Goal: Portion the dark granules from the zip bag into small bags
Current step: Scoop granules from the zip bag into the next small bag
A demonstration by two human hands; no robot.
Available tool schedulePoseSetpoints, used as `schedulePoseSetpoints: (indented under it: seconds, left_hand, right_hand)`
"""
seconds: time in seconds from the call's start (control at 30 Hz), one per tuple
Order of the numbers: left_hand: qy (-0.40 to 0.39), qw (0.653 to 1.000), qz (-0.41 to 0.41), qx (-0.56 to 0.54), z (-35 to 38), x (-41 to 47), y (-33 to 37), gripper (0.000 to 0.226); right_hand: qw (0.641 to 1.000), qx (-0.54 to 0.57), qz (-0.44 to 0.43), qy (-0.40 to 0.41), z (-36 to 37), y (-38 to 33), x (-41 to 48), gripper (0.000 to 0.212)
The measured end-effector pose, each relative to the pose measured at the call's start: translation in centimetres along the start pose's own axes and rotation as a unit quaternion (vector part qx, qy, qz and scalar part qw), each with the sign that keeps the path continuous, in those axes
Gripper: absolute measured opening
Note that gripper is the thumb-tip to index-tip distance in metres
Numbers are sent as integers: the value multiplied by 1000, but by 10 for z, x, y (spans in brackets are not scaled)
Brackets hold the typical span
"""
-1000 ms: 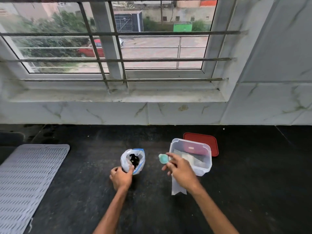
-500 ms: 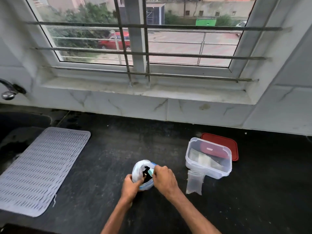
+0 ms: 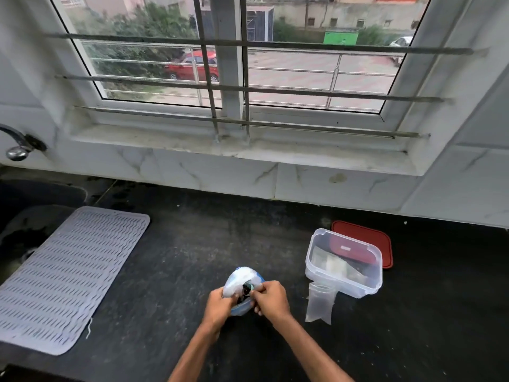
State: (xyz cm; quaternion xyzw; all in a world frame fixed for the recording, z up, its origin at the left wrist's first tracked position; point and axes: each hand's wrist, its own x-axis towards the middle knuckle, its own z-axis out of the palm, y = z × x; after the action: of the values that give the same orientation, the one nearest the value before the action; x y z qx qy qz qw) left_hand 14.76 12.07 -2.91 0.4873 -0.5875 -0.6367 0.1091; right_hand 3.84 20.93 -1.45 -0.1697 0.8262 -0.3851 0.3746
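On the black counter (image 3: pixel 165 271), close to its front edge and about midway along it:

1. Zip bag (image 3: pixel 242 278). White plastic with a blue strip at the mouth. It stands on the counter with the mouth gathered between both hands. Dark granules (image 3: pixel 243 294) show through the small opening.
2. Left hand (image 3: pixel 219 303). Its grip is closed round the bag's lower left side, fingers curled into the plastic.
3. Right hand (image 3: pixel 271 299). Its grip is narrow: thumb and forefinger pinch a small teal scoop (image 3: pixel 248 286) at the bag's mouth. The other fingers are curled underneath. I cannot tell how far the scoop reaches into the bag.
4. Small bag (image 3: pixel 321 304). Clear plastic, mouth open. It is propped upright just in front of the container, toward the counter's front edge and right of the hands. It looks unfilled.
5. Clear container (image 3: pixel 312 267). Rectangular plastic tub without a lid, right of the zip bag. Pale flat packets lie inside; they cannot be made out further.
6. Red lid (image 3: pixel 384 244). It lies flat behind the container, toward the counter's back edge, and is partly covered by it.
7. Grey ribbed mat (image 3: pixel 68 271). It lies flat at an angle near the counter's left end, well apart from the hands.
8. Sink (image 3: pixel 33 199). Dark basin at the back left corner, with a metal tap (image 3: pixel 16 150) above it.
9. Barred window (image 3: pixel 303 78). It is set in the white marble wall behind the counter's back edge. A red car is visible outside.
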Motion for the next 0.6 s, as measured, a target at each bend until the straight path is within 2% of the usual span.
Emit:
schedulePoseSetpoints:
  seconds: [0.07, 0.13, 0.23, 0.37, 0.5, 0.6]
  left_hand:
    - [4, 1000, -8, -9, -2, 4, -1, 19]
    - [9, 1000, -8, -21, -4, 6, -3, 16]
    - [39, 999, 8, -33, -5, 5, -5, 12]
    - [128, 991, 41, 1, -3, 5, -5, 12]
    - [154, 981, 80, 86, 6, 1, 1, 31]
    - [131, 977, 105, 133, 11, 3, 5, 62]
  right_hand:
    - [990, 120, 59, -35, -4, -1, -3, 17]
    - [978, 180, 85, -54, -7, 1, -3, 18]
    - [973, 203, 90, -64, -12, 2, -6, 15]
    - [970, 216, 81, -73, -21, -1, -15, 11]
    - [967, 232, 68, -81, -35, -8, -25, 17]
    - [963, 250, 49, -88, -55, -11, -36, 14]
